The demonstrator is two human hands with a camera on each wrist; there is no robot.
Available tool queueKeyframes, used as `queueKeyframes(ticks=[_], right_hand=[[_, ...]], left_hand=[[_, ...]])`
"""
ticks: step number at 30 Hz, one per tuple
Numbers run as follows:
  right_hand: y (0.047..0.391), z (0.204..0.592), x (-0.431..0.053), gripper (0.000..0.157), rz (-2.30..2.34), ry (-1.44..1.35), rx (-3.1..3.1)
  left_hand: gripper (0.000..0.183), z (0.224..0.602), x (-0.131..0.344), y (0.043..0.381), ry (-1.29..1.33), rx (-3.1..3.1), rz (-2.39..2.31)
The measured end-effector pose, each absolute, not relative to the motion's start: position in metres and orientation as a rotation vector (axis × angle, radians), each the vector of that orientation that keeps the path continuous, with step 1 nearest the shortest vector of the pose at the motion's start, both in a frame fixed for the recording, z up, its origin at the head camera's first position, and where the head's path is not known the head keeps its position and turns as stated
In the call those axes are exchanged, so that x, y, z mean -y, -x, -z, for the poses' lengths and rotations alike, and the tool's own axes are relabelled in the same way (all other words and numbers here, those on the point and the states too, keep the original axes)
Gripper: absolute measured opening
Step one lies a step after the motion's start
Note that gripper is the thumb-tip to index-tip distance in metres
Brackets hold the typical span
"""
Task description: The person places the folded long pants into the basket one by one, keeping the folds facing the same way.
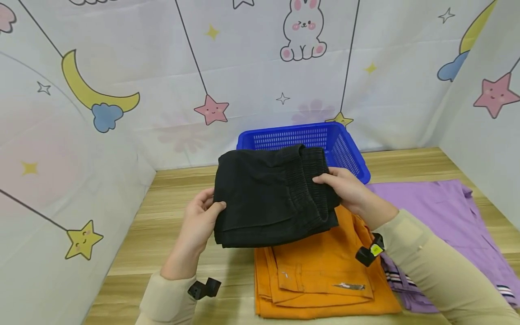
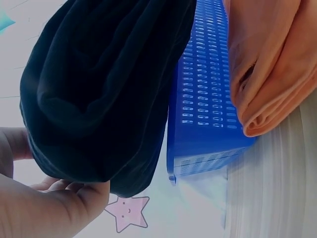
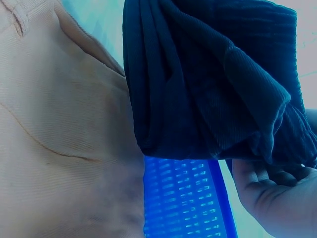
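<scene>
Folded black pants (image 1: pixel 256 194) with a ribbed elastic waistband hang in the air between both hands in the head view. My left hand (image 1: pixel 199 221) grips their left edge, thumb on top and fingers beneath. At the waistband end, my right hand (image 1: pixel 349 192) pinches the cloth with the thumb over it. Below the black bundle, folded orange pants (image 1: pixel 325 280) lie on the table. In the left wrist view the thick rolled fold of the black pants (image 2: pixel 99 99) shows above the thumb. The right wrist view shows the layered underside of the black pants (image 3: pixel 208 84).
Behind the black pants stands a blue perforated basket (image 1: pixel 353 158), partly hidden by them. A purple garment (image 1: pixel 438 216) with striped trim lies on the right of the wooden table (image 1: pixel 162 239), partly under the right forearm. A cartoon-printed curtain (image 1: pixel 252 67) encloses the table at the back and sides.
</scene>
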State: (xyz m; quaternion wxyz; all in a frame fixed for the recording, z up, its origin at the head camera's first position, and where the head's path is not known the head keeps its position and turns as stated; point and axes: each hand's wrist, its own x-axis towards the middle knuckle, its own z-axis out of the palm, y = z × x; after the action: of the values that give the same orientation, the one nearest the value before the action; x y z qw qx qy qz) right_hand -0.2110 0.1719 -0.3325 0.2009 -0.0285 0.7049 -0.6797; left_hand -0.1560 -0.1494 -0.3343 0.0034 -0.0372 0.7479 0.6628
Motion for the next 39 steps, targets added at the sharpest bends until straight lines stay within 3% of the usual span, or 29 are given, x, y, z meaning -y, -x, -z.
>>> queueKeyframes(ticks=[39], right_hand=[[0.218,0.336,-0.178,0.048,1.844,0.018,-2.058]], left_hand=[[0.036,0.34,0.147,0.171,0.184,-2.29,-2.037]])
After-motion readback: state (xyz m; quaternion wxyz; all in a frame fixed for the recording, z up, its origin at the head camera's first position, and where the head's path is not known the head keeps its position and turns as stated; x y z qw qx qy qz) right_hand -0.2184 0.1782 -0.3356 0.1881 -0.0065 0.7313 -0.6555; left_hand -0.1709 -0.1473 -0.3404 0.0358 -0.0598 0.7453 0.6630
